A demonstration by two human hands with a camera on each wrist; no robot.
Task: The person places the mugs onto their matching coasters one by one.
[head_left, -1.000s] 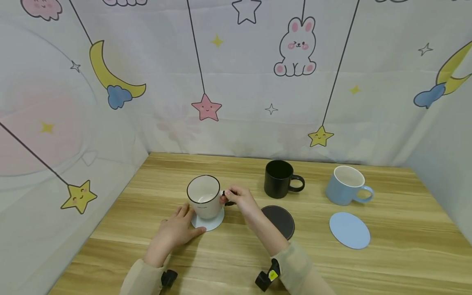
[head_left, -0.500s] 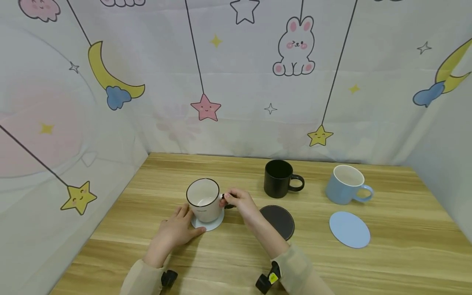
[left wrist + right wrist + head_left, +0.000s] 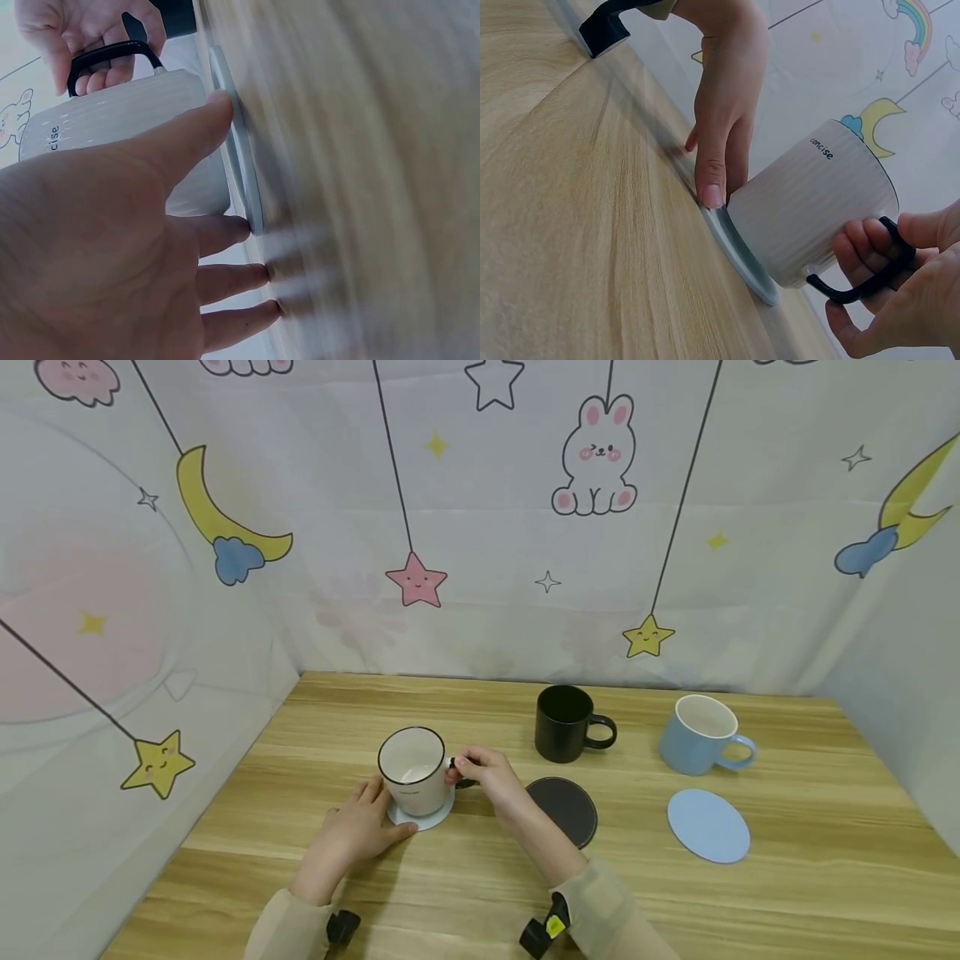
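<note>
A white mug point(image 3: 411, 772) with a dark rim and black handle stands upright over a pale round coaster point(image 3: 437, 815). Its base is at the coaster, but whether it fully touches I cannot tell. My right hand point(image 3: 486, 774) grips the mug's handle point(image 3: 870, 281), fingers through the loop and thumb on the outside, as the right wrist view shows. My left hand point(image 3: 357, 828) lies spread on the table at the coaster's near left; its thumb and index fingertip touch the coaster's edge. The other fingertips rest on the wood in the left wrist view.
A black mug point(image 3: 561, 727) stands behind a dark round coaster point(image 3: 566, 810), partly covered by my right forearm. Further right are a light blue mug point(image 3: 693, 742) and a blue coaster point(image 3: 708, 827). A printed cloth point(image 3: 487, 635) hangs behind the wooden table point(image 3: 480, 893).
My right hand has lowered the white mug slightly, down toward the pale coaster. The left hand has stayed at the coaster's edge. The other mugs and coasters have not moved.
</note>
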